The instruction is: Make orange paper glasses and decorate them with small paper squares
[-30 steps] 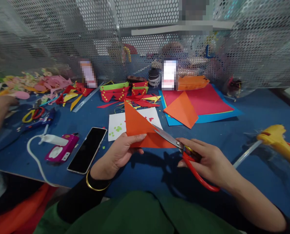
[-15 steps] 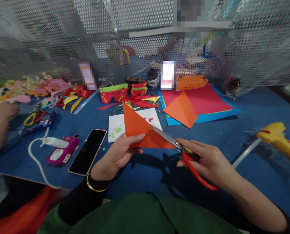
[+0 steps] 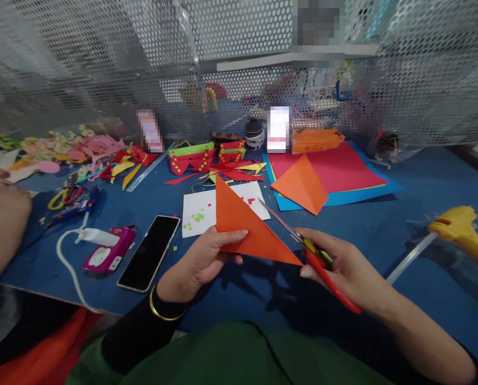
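Between thumb and fingers, my left hand point(image 3: 212, 255) pinches an orange paper triangle point(image 3: 242, 227), which looks folded. Red-handled scissors point(image 3: 315, 262) are in my right hand point(image 3: 349, 267), the blades pointing up and left, just beside the triangle's long edge. The blades look nearly closed, and the triangle's right tip lies close to the handles. Behind the triangle lies a white sheet point(image 3: 198, 214) with small green and red paper bits. An orange paper piece point(image 3: 303, 184) with a crease rests on a stack of coloured paper point(image 3: 355, 171).
A phone point(image 3: 148, 254) and a magenta power adapter point(image 3: 109, 250) lie left. A yellow glue gun point(image 3: 457, 224) is at right. Red paper masks point(image 3: 192, 160) and scraps stand behind. Another person's arm point(image 3: 4, 224) reaches in from the left; a perforated metal screen point(image 3: 242, 32) rises behind.
The scissor blades have come off the orange paper and now lie to the right of its edge. My left hand has tilted the triangle, lowering its right tip.
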`<state>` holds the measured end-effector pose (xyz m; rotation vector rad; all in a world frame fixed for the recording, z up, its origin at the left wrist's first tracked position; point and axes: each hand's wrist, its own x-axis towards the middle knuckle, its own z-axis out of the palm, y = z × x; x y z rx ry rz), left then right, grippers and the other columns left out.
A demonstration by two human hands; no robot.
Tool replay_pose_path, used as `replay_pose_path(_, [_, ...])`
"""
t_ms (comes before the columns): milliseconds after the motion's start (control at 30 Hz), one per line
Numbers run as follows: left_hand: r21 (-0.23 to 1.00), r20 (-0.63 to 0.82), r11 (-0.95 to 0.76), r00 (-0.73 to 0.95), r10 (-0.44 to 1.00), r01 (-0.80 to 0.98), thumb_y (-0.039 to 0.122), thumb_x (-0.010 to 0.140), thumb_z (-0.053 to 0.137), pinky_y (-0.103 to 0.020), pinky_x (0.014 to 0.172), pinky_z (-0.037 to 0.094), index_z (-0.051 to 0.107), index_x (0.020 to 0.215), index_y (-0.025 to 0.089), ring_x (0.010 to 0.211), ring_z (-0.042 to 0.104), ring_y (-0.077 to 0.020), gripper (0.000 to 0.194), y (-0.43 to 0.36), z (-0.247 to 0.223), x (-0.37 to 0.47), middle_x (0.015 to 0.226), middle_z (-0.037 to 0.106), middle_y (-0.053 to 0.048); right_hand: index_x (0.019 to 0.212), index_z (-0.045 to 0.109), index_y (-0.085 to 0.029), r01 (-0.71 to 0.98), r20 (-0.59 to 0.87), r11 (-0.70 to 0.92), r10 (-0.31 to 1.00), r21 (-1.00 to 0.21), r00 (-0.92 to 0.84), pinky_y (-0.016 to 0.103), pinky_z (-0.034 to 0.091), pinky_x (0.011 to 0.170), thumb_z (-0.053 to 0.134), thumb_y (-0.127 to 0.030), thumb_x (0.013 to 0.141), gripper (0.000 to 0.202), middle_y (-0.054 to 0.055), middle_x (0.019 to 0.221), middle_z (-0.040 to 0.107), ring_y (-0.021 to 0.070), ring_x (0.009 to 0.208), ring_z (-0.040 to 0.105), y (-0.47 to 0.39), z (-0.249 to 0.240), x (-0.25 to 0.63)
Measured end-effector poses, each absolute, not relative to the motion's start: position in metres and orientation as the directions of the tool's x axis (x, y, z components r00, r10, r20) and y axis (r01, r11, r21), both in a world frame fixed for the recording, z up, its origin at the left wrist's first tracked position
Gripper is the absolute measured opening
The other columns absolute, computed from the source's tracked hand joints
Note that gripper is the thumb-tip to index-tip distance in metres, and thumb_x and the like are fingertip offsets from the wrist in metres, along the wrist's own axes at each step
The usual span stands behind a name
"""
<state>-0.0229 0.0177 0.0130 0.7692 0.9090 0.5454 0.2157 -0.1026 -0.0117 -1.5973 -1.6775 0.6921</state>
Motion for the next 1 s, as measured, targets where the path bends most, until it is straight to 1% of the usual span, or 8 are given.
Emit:
replay_pose_path(100, [0.762,-0.505,0.642,0.543,0.671,-0.085,0.022,0.063,0.087,-0.020,0.041,0.051,0.074,0.097,0.015,0.066,0.066,-0.0133,0.037,0.014,0.010,-0.020,0.095,0.073,-0.005,0.132,0.062,-0.024,0.644,0.132,0.130,0.990,-0.754,-0.047,0.034,0.059,0.084,0.070,-0.058,0.084,0.060,0.010,0.120,0.071,0.0246,0.102,0.070,-0.102,-0.012,0.214])
replay_pose_path(200, [0.759,-0.504,0.647,0.570,0.649,-0.066,0.023,0.063,0.088,-0.020,0.042,0.051,0.073,0.096,0.014,0.068,0.066,-0.0137,0.037,0.009,0.006,-0.017,0.096,0.073,-0.006,0.129,0.063,-0.025,0.693,0.128,0.149,0.988,-0.706,-0.083,0.033,0.059,0.077,0.069,-0.054,0.087,0.051,0.008,0.111,0.073,0.0223,0.094,0.071,-0.102,-0.009,0.213])
replay_pose_path(333, [0.761,-0.499,0.645,0.577,0.647,-0.066,0.023,0.064,0.089,-0.020,0.044,0.052,0.073,0.095,0.016,0.073,0.068,-0.0144,0.035,0.006,0.004,-0.013,0.097,0.073,-0.005,0.128,0.064,-0.024,0.739,0.152,0.166,0.985,-0.653,-0.087,0.032,0.059,0.073,0.068,-0.043,0.089,0.044,0.007,0.106,0.073,0.0209,0.087,0.071,-0.103,-0.005,0.212])
replay_pose_path(433, [0.764,-0.501,0.643,0.577,0.646,-0.057,0.022,0.064,0.089,-0.020,0.043,0.051,0.074,0.095,0.017,0.070,0.068,-0.0140,0.034,0.006,0.003,-0.012,0.097,0.073,-0.005,0.130,0.063,-0.022,0.758,0.163,0.166,0.983,-0.631,-0.080,0.030,0.059,0.070,0.058,-0.030,0.091,0.040,0.008,0.103,0.073,0.0187,0.080,0.070,-0.104,-0.005,0.214])
replay_pose_path(533, [0.764,-0.505,0.643,0.577,0.642,-0.047,0.021,0.064,0.088,-0.020,0.041,0.050,0.073,0.096,0.016,0.065,0.066,-0.0130,0.035,0.006,0.002,-0.012,0.098,0.074,-0.005,0.128,0.065,-0.021,0.767,0.180,0.166,0.981,-0.620,-0.066,0.029,0.059,0.067,0.053,-0.023,0.088,0.042,0.008,0.104,0.073,0.0171,0.076,0.070,-0.104,-0.007,0.214])
replay_pose_path(667, [0.760,-0.517,0.649,0.576,0.633,-0.032,0.021,0.065,0.088,-0.019,0.043,0.051,0.074,0.095,0.016,0.069,0.067,-0.0137,0.033,0.005,0.001,-0.011,0.097,0.074,-0.006,0.124,0.068,-0.022,0.779,0.191,0.151,0.981,-0.608,-0.041,0.027,0.059,0.069,0.054,-0.020,0.086,0.040,0.008,0.103,0.075,0.0171,0.075,0.070,-0.104,-0.007,0.210])
replay_pose_path(800, [0.754,-0.520,0.656,0.583,0.624,-0.029,0.023,0.065,0.089,-0.019,0.044,0.052,0.075,0.092,0.016,0.072,0.068,-0.0144,0.031,0.003,0.000,-0.011,0.094,0.075,-0.006,0.124,0.068,-0.022,0.780,0.204,0.163,0.978,-0.605,-0.047,0.027,0.058,0.070,0.055,-0.021,0.088,0.039,0.007,0.097,0.075,0.0170,0.075,0.070,-0.104,-0.008,0.208])
replay_pose_path(1000, [0.753,-0.514,0.657,0.589,0.624,-0.039,0.023,0.065,0.090,-0.019,0.044,0.052,0.074,0.092,0.015,0.071,0.068,-0.0141,0.033,0.003,-0.003,-0.011,0.095,0.074,-0.006,0.125,0.067,-0.021,0.795,0.213,0.182,0.975,-0.579,-0.068,0.027,0.057,0.063,0.053,-0.024,0.090,0.038,0.005,0.091,0.073,0.0163,0.072,0.068,-0.105,-0.012,0.210])
